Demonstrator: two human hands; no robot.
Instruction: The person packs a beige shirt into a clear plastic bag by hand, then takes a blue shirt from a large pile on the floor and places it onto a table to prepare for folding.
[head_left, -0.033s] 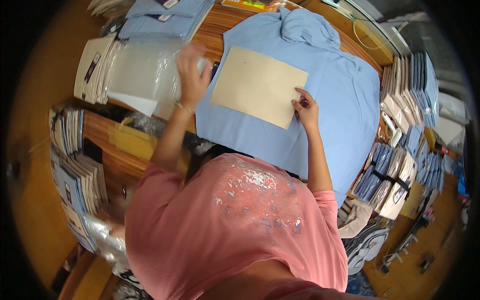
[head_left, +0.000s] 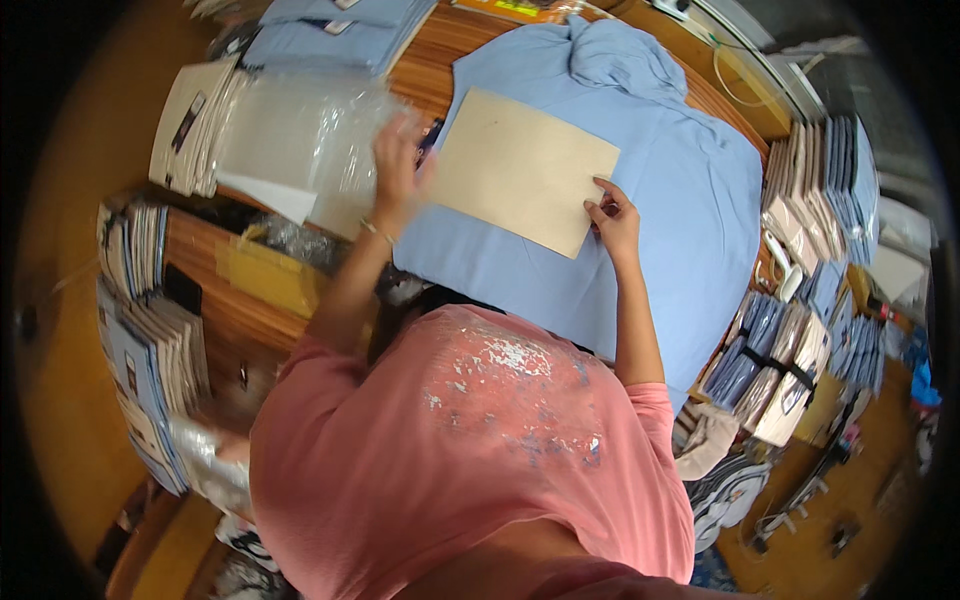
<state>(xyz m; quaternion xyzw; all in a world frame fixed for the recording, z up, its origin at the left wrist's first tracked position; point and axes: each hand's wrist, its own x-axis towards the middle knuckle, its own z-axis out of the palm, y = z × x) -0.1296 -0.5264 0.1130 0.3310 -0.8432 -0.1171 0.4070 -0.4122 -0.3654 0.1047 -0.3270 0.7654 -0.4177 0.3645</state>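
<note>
Your right hand (head_left: 612,222) pinches the near right corner of the card (head_left: 522,168), fingers closed on its edge; your left hand (head_left: 398,160) rests spread and blurred at the card's left edge, gripping nothing that I can tell. Keep the card flat and square to the shirt (head_left: 690,200), centred under the collar, and press out wrinkles first. The card is a plain tan rectangle lying tilted on the pale blue shirt, which is spread over the table (head_left: 440,60). Beyond lie clear bags (head_left: 300,130).
</note>
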